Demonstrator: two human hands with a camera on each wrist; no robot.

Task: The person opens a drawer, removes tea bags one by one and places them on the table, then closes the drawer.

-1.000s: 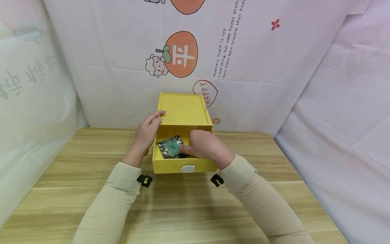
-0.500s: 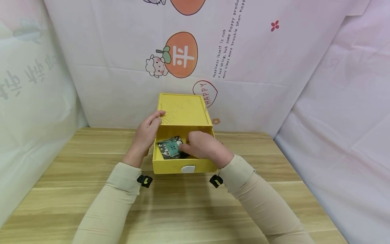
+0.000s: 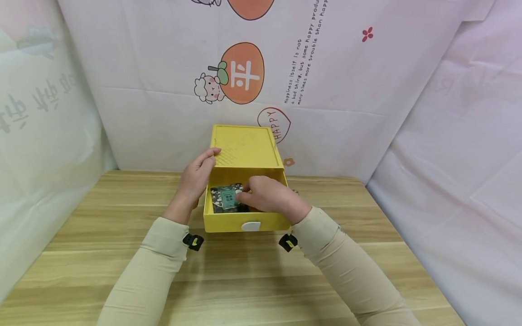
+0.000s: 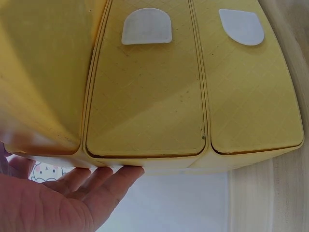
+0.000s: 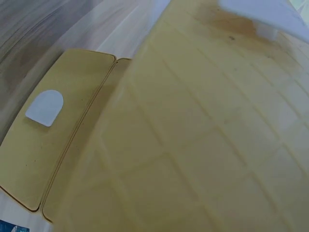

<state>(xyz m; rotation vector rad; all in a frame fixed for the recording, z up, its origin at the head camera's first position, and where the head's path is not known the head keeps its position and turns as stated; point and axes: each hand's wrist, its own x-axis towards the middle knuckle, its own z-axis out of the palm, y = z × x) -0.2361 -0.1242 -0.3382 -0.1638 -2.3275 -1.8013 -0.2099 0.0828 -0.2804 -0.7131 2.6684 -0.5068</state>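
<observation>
A yellow drawer cabinet (image 3: 246, 145) stands on the table with its top drawer (image 3: 228, 222) pulled out. My left hand (image 3: 195, 179) rests against the cabinet's left side, fingertips at its upper edge. In the left wrist view, the left hand's fingers (image 4: 113, 188) lie straight along that side. Inside the open drawer is a flat, dark floral-patterned packet (image 3: 222, 194) with a teal label. My right hand (image 3: 269, 192) reaches into the drawer and pinches the packet's right side, thumb on top; its other fingertips are hidden. The right wrist view shows the drawer front, not the hand.
Two lower drawers with white pull tabs (image 4: 147, 26) are closed. Wood-grain table (image 3: 240, 280) extends in front and to both sides. Printed white cloth (image 3: 163, 122) hangs behind and at the sides. A blue patterned corner (image 5: 12, 227) shows at the right wrist view's edge.
The packet has turned a little in the drawer and now lies straighter. My right hand has shifted slightly left, its fingers lower by the packet. The left hand stays in place.
</observation>
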